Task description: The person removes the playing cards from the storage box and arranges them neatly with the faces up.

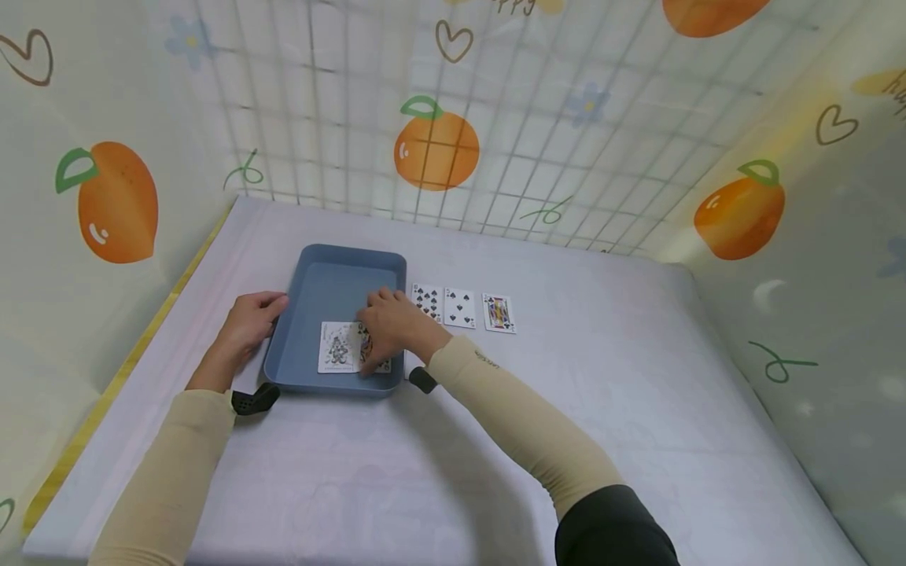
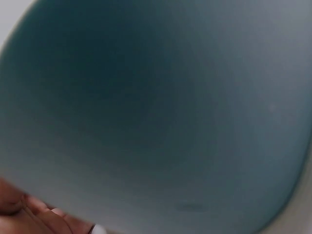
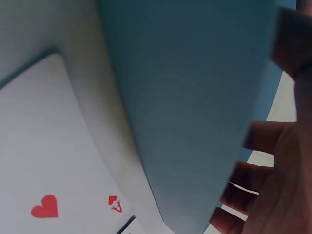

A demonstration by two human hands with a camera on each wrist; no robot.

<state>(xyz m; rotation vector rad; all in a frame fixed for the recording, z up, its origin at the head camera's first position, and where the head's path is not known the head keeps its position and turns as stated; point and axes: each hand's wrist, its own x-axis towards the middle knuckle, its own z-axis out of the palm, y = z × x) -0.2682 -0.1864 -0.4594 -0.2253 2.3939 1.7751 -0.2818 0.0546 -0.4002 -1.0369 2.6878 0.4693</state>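
A blue tray (image 1: 333, 279) stands on the table. My left hand (image 1: 248, 318) holds its left rim, the thumb along the edge; part of that hand (image 2: 39, 217) shows low in the left wrist view. Inside the tray, a joker card (image 1: 338, 347) lies face up. Beside it my right hand (image 1: 399, 324) grips a playing card with a coloured picture (image 1: 365, 342), thumb at the near edge and fingers at the far edge. Another card's corner (image 1: 385, 366) peeks out under this hand. In the right wrist view the fingers (image 3: 258, 175) partly disappear behind the tray wall.
Right of the tray lie a many-pipped black card (image 1: 427, 299), another black number card (image 1: 460, 307) and a face card (image 1: 499, 314). An ace of hearts (image 3: 44, 161) lies close outside the tray wall. A wire grid behind a fruit-printed curtain (image 1: 545, 102) bounds the back.
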